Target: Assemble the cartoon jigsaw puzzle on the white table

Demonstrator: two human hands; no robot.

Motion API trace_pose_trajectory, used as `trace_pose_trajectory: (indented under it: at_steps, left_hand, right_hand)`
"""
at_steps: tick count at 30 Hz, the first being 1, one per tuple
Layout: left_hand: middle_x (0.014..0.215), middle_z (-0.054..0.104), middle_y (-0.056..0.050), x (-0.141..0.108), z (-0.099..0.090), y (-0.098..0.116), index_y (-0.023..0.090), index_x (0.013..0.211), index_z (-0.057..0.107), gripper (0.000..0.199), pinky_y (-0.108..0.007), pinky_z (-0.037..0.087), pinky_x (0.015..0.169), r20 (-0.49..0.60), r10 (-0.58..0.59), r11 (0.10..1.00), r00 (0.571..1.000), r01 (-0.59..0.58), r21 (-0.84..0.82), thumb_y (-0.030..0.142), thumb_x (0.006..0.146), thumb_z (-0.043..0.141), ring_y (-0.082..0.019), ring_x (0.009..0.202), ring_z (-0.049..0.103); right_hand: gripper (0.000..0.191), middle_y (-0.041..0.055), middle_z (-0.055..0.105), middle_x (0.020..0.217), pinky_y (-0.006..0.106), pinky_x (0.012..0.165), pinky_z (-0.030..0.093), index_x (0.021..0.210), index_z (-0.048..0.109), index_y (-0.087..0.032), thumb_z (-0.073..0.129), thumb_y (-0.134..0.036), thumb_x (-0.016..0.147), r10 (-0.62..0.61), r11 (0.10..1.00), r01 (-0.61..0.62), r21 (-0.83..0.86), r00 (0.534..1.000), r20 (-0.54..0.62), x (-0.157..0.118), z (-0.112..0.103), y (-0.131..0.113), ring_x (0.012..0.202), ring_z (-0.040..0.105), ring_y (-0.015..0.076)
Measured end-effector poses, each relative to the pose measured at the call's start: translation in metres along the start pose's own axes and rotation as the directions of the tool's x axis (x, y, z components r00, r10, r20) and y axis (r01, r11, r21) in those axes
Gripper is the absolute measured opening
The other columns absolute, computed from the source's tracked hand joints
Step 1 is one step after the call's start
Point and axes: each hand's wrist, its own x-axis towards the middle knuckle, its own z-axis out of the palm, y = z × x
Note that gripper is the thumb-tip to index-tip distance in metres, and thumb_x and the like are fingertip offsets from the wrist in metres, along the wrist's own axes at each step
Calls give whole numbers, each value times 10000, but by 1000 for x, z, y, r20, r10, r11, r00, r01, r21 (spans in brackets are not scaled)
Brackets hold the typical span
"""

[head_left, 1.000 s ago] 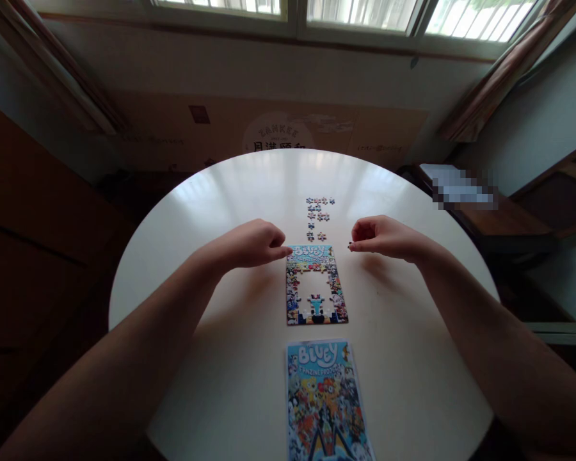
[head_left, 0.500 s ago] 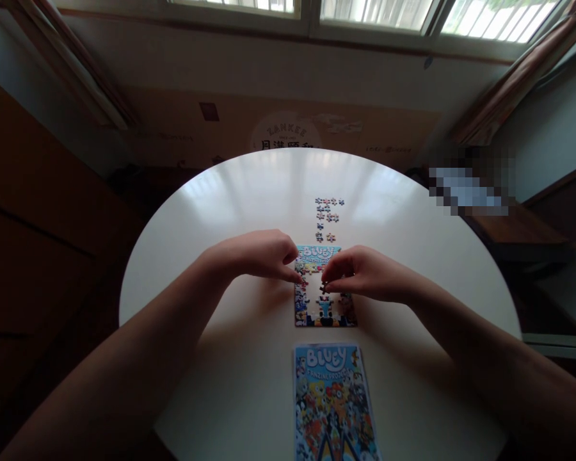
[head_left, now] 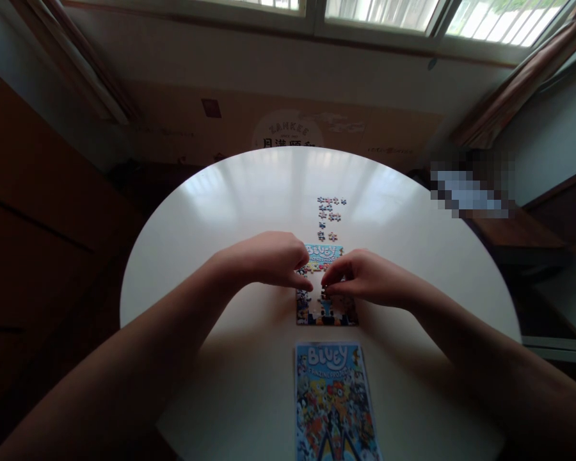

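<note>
A partly assembled jigsaw puzzle (head_left: 333, 318) lies on the white table, with a gap in its middle. Over its left side is my left hand (head_left: 281, 259), thumb and fingers apart and nothing held between them. My right hand (head_left: 358, 276) pinches a small dark puzzle piece (head_left: 324, 291) over the gap, just above the blue pieces in the lower middle. Part of the puzzle's right side is hidden under my right hand. Beyond the puzzle, several loose pieces (head_left: 322, 216) lie in short rows.
Nearer to me lies a printed picture sheet (head_left: 336, 400) with the puzzle's design. The round table (head_left: 211, 205) has its far edge towards a wall under windows. A wooden surface (head_left: 518, 227) stands beyond the table at the right, beside a blurred patch.
My left hand has moved slightly right, over the puzzle's left part, with its thumb nearer the gap. The piece in my right hand has shifted slightly down towards the blue pieces.
</note>
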Motion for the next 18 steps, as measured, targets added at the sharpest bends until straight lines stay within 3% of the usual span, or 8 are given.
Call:
trace_pose_trajectory:
  at_steps: [13, 18]
  left_hand:
    - [585, 570, -13, 5, 5, -5, 196, 633, 627, 374, -295, 267, 514, 62, -23, 999, 998, 25, -25, 540, 768, 688, -128, 514, 423]
    - [570, 549, -3, 5, 4, -4, 194, 626, 625, 367, -295, 257, 504, 63, -22, 999, 998, 24, -41, 526, 765, 697, -122, 503, 417]
  right_hand:
    - [168, -1, 756, 849, 260, 674, 439, 938, 800, -241, 697, -196, 813, -17, 982, 2, -189, 997, -80, -3, 4, -8, 747, 645, 130]
    - [152, 13, 748, 877, 284, 726, 439, 918, 801, -248, 680, -207, 835, -68, 963, 46, -267, 995, -73, -2, 4, -9, 818, 634, 155]
